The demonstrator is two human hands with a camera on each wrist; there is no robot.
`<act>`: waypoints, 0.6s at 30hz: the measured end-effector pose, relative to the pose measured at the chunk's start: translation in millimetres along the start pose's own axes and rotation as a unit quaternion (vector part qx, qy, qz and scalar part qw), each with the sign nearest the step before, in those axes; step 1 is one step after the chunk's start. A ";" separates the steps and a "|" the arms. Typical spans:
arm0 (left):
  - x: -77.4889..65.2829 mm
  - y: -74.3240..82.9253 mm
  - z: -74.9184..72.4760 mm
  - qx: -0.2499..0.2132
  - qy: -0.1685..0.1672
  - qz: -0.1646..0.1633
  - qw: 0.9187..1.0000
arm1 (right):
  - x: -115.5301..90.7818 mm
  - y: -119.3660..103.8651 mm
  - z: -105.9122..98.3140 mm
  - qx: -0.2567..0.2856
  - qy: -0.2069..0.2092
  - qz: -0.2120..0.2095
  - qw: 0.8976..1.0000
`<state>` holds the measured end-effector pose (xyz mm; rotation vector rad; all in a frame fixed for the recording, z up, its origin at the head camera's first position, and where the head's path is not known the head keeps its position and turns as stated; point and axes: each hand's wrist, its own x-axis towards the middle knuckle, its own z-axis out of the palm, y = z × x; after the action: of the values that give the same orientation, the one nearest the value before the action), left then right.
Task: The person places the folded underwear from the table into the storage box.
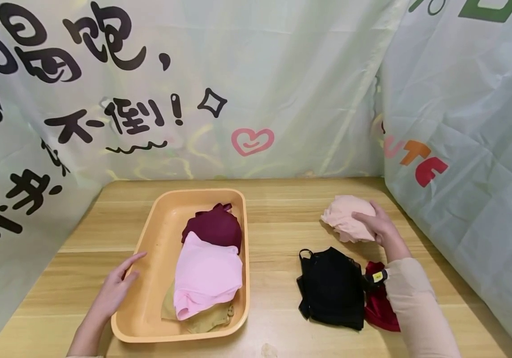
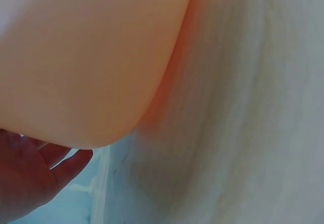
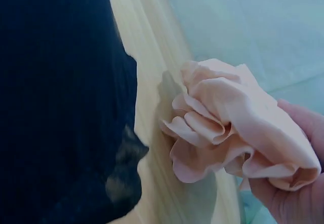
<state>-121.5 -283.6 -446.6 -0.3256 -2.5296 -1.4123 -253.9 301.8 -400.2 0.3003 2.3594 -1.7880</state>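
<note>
In the head view my right hand (image 1: 383, 229) holds a bunched pale-pink garment (image 1: 350, 219) at the far right of the table. The right wrist view shows this garment (image 3: 228, 122) with wavy, folded edges, pinched between thumb and fingers with its loose end hanging over the table. My left hand (image 1: 117, 286) is at the left rim of an orange tray (image 1: 148, 258), fingers loosely extended. Inside the tray lie a maroon bra (image 1: 213, 226), a light-pink folded garment (image 1: 208, 276) and a khaki garment (image 1: 211, 320) partly hidden beneath the pink one.
A black strapped garment (image 1: 332, 288) lies folded on the table (image 1: 273, 278) below my right hand. Beside it a dark-red garment (image 1: 381, 311) is partly covered by my right sleeve. Printed curtains (image 1: 282, 89) enclose the back and sides.
</note>
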 end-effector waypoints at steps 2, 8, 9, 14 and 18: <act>0.3 -0.1 0.1 -0.002 -0.001 0.001 1.000 | -0.8 -2.3 2.4 -0.005 0.010 -0.009 1.000; 1.2 -1.5 -0.1 -0.001 -0.002 -0.001 1.000 | -3.7 -8.9 11.7 0.009 0.024 -0.029 0.999; 1.4 -1.6 -0.2 0.000 -0.002 -0.002 1.000 | -4.2 -10.5 13.8 0.015 0.025 -0.033 0.999; 1.1 -2.0 -0.2 -0.006 -0.001 0.005 1.000 | -7.9 -19.8 24.7 0.031 0.031 -0.045 0.998; 0.3 -1.9 0.1 -0.013 0.001 0.008 1.000 | -11.1 -27.2 32.6 0.065 0.031 -0.044 0.996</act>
<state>-122.3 -284.5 -448.1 -0.3487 -2.5032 -1.4407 -249.9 262.5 -380.9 0.2764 2.3371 -2.0056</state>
